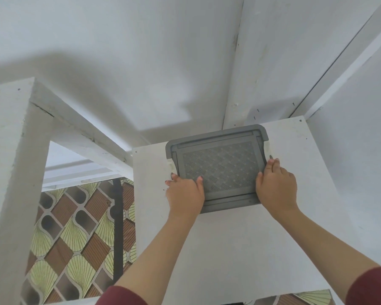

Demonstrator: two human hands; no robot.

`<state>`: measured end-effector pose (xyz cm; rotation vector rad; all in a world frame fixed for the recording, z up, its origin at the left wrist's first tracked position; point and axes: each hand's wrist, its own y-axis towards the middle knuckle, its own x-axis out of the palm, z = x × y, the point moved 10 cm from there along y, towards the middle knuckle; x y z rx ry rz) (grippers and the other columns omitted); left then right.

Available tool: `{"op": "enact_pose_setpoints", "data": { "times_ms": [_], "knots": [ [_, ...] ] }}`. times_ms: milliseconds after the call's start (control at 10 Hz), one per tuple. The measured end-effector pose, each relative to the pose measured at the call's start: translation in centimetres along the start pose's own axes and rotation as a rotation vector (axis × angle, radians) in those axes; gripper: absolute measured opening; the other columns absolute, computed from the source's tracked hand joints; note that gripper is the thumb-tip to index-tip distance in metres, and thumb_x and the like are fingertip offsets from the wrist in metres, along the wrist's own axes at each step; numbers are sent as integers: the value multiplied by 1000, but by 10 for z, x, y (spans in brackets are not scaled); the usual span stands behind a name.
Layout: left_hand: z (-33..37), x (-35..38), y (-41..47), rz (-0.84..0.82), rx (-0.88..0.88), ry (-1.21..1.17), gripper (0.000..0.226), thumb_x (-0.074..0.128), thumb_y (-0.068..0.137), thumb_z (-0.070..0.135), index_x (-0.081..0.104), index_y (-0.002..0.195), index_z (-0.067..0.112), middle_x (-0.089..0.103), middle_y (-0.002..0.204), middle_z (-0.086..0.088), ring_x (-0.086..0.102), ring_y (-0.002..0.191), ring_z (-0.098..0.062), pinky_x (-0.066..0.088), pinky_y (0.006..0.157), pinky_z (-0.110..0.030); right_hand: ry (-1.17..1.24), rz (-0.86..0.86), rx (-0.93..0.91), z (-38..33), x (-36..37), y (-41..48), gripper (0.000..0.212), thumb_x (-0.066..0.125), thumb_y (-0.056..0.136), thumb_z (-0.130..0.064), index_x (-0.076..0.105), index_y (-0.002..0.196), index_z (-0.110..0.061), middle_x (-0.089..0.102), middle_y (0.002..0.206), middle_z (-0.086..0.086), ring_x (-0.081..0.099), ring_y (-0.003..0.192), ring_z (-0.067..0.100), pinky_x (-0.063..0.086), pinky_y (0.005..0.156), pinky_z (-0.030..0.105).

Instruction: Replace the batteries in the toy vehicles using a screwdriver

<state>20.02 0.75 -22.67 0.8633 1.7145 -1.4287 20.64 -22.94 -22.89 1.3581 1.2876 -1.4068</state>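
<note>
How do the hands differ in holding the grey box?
The left hand holds the grey box at its near left corner; the right hand reaches farther along the right edge. The left thumb lies on the patterned panel; the right thumb stays at its border. Both grip its sides.

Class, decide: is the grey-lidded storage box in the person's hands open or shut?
Shut. The grey patterned lid covers the whole top of the storage box; left hand and right hand grip its sides. Contents: cannot tell.

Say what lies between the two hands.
The grey box lid spans the gap between the left hand and the right hand, seen in the head view.
</note>
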Motion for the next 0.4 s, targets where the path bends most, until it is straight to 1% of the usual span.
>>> {"op": "enact_pose_setpoints", "data": {
  "times_ms": [100,200,300,400],
  "knots": [
    [-31,-22,-4,114,-24,-255,41,30,103,29,63,110,5,65,109,-13,62,95,-30,41,67,-30,37,-16,-44,1,-11,0,50,37,86,-22,62,112,13,64,112,30,65,78,42,49,68,42],
    [-81,-52,-9,198,-125,-640,30,42,97,20,67,113,13,67,113,-6,59,100,-25,42,80,-28,156,21,29,19,-44,6,47,30,99,-29,64,120,-3,56,133,19,58,107,39,44,86,41],
    [-119,-113,-36,376,-103,-999,26,50,90,24,70,107,24,69,115,-1,61,112,-23,42,104,-37,535,71,166,35,-105,18,35,39,100,-28,66,117,-12,61,126,8,53,111,26,36,92,29],
    [-146,-206,-91,635,65,-1136,21,51,86,29,68,88,41,72,97,13,67,96,-12,49,93,-35,821,218,160,43,-199,22,29,46,95,-30,71,104,-19,66,98,-4,58,96,16,40,89,25]
  ]
}}
